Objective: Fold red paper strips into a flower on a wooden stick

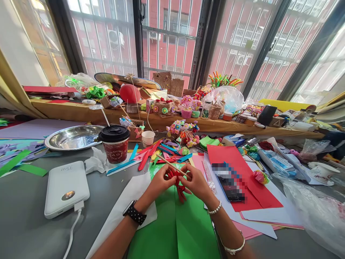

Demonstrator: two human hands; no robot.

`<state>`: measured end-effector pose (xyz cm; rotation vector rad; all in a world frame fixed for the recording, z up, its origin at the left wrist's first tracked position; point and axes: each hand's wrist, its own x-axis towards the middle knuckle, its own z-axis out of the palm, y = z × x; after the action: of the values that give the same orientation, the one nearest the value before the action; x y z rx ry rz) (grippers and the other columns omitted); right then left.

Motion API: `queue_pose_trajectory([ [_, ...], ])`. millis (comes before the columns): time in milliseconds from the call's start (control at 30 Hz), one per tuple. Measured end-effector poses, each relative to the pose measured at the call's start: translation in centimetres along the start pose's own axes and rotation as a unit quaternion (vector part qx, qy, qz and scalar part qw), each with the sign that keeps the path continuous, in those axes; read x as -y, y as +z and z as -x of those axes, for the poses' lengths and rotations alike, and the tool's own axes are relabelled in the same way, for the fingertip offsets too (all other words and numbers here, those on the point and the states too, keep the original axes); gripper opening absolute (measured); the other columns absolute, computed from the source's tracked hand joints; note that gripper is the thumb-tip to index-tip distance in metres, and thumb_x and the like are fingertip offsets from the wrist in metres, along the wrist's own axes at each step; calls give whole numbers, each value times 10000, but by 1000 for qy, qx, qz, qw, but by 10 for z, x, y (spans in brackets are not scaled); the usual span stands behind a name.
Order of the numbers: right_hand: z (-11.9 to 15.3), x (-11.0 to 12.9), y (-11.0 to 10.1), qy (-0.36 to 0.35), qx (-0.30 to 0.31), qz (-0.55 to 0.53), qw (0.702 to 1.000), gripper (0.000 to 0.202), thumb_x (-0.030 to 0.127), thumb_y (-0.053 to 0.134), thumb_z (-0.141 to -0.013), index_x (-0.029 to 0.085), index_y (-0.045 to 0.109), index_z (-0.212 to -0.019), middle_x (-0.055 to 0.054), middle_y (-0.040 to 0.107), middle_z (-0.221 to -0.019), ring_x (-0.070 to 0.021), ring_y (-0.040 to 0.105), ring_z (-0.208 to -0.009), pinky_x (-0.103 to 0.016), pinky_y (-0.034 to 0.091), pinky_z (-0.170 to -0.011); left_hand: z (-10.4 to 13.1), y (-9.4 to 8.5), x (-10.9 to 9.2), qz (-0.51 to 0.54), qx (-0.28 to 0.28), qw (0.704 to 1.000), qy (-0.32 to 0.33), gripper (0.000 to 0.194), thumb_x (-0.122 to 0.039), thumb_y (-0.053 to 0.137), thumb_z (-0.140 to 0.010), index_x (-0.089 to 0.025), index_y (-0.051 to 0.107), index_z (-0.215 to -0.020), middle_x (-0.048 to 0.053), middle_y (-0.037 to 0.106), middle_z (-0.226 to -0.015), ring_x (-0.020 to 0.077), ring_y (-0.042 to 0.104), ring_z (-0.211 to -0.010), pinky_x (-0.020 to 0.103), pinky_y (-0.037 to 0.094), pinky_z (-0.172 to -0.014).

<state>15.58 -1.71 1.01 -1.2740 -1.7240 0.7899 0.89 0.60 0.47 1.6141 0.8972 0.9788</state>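
Observation:
A red paper piece with petal-like strips hangs between my two hands, above a green sheet. My left hand pinches its left side with thumb and fingers. My right hand, on the other side, has its fingers closed on the same piece and on a thin wooden stick. The stick slants across the top of the red paper, from upper left down to the right fingers. Part of the paper is hidden behind the fingertips.
To the left are a white power bank with a cable, a lidded cup and a metal plate. Right of my hands lie a phone, red paper and a plastic bag. Paper strips and crafts lie behind.

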Motion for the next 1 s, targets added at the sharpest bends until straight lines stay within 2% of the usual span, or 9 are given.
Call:
queue_pose_trajectory([
  [100,0,2,-1,-17,-14,19,1000,61,199,510,-670,184,454,-690,55,449,-540,-53,324,-397,-179,222,-366,0,0,-2,-26,-17,1000,4,148,-249,553,-652,-158,491,-752,-15,506,-661,109,485,-582,227,410,-539],
  [300,1,2,-4,-14,-5,-1,1000,68,218,511,-683,185,457,-709,57,427,-537,-51,302,-387,-179,208,-351,-1,-4,-1,-42,-2,999,24,145,-282,540,-693,-163,518,-772,14,567,-728,142,540,-684,252,438,-616],
  [500,3,2,-2,-30,-34,25,999,49,222,506,-692,194,471,-713,72,372,-473,-63,293,-390,-179,248,-356,-1,-4,-5,-55,-26,998,32,147,-289,545,-675,-157,526,-738,9,518,-711,138,513,-664,241,426,-578],
  [600,3,3,-1,-32,-34,27,999,51,229,504,-694,194,478,-720,55,424,-517,-61,296,-398,-178,268,-356,0,-3,-6,-69,-30,997,36,125,-279,534,-679,-159,528,-712,0,498,-692,123,487,-624,231,407,-555],
  [767,2,4,-4,-50,-12,20,998,107,199,499,-689,184,510,-794,6,543,-702,-56,324,-431,-178,259,-367,1,-3,-7,-71,-13,996,51,89,-255,514,-695,-167,505,-695,-16,483,-665,112,478,-601,225,389,-548],
  [1000,2,5,-3,-43,-29,58,997,41,182,502,-688,184,508,-728,48,435,-525,-73,338,-429,-188,258,-390,1,-3,-4,-50,4,997,51,104,-254,537,-685,-170,485,-720,-18,466,-709,112,471,-625,224,393,-549],
])
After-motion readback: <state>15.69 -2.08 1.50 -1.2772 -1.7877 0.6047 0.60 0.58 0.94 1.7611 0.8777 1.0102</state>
